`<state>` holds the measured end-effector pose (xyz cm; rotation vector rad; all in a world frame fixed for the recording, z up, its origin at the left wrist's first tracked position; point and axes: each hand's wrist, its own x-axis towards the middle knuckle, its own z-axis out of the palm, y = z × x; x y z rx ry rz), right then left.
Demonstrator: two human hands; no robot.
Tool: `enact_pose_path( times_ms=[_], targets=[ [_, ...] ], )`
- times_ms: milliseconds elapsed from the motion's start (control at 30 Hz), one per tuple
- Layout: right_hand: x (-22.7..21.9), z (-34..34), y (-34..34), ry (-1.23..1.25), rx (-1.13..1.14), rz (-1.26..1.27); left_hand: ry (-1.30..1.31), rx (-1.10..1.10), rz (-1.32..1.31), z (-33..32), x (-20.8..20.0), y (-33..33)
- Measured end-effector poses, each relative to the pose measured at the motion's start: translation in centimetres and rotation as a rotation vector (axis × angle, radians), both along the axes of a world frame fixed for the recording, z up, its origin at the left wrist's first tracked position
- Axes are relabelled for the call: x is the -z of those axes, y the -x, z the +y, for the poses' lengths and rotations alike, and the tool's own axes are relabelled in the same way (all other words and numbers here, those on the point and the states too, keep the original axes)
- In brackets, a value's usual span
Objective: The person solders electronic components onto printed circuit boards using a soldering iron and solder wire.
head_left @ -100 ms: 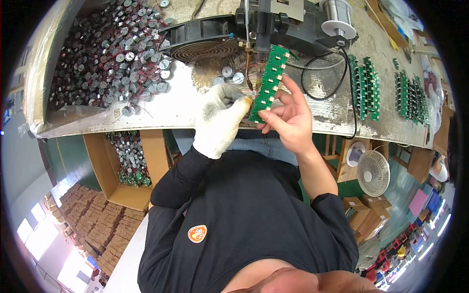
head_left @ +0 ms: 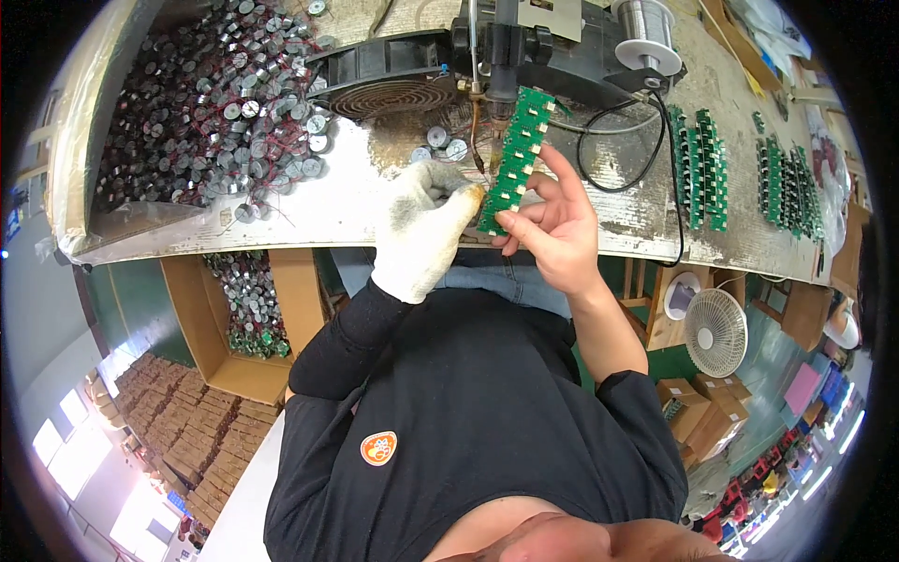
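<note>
the left hand is white-gloved, the black shirt orange-badged.

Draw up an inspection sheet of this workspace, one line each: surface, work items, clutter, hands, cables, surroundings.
Surface: bench top, worn and stained.
Work items: green circuit-board strip, held; board strips lying at right; silver wire spool farther back.
Clutter: red-wired round metal parts, heaped at left.
Hands: gloved left hand beside the strip, grip unclear; bare right hand holding it.
Cables: black cable, looped right of the strip.
Surroundings: carton of parts below left; white fan below right.
</note>
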<state>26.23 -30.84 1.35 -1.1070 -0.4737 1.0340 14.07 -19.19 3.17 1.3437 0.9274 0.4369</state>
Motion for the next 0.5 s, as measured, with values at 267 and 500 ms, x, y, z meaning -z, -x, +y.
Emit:
enact_pose_path(
  times_ms=[267,500],
  targets=[
    [0.6,-0.2,0.2,0.026,0.0,-0.002,0.061,-0.008,0.013,-0.4,1.0,0.4],
    [0.5,-0.2,0.2,0.029,-0.019,-0.008,-0.013,0.035,0.056,-0.3,1.4,0.4]
  ],
)
